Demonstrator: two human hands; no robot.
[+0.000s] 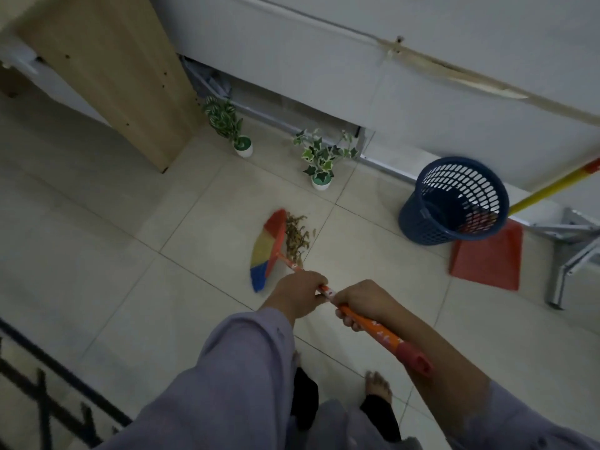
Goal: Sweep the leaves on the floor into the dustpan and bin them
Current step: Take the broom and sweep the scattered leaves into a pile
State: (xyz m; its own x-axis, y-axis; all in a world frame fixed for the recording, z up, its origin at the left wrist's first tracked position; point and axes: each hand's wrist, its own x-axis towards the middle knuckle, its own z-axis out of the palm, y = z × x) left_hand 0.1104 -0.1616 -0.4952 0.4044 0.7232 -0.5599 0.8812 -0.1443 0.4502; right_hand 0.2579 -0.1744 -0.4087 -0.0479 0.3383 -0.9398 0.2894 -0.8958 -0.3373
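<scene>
Open pale tiled floor [373, 251] is seen between the dry brown leaf pile [296, 237] and the blue perforated plastic basket [454, 201]; two small potted plants [319, 160] are stood farther off.

Dry leaves [296, 237] piled against broom [269, 248] — red dustpan [488, 258] beside blue bin [454, 203]

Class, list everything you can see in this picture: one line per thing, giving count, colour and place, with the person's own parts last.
broom: one, red, yellow and blue bristles, orange handle, head on the floor tiles mid-frame
leaves: one pile, brown, right of the broom head
dustpan: one, red pan, yellow handle, on the floor behind the bin
bin: one, blue mesh, right, near the wall
potted plants: two, green in white pots, by the wall
wooden panel: one, light brown, upper left
metal frame: one, grey, far right
left hand: one, grips the broom handle lower down
right hand: one, grips the handle higher up
feet: two, bare, bottom centre
</scene>
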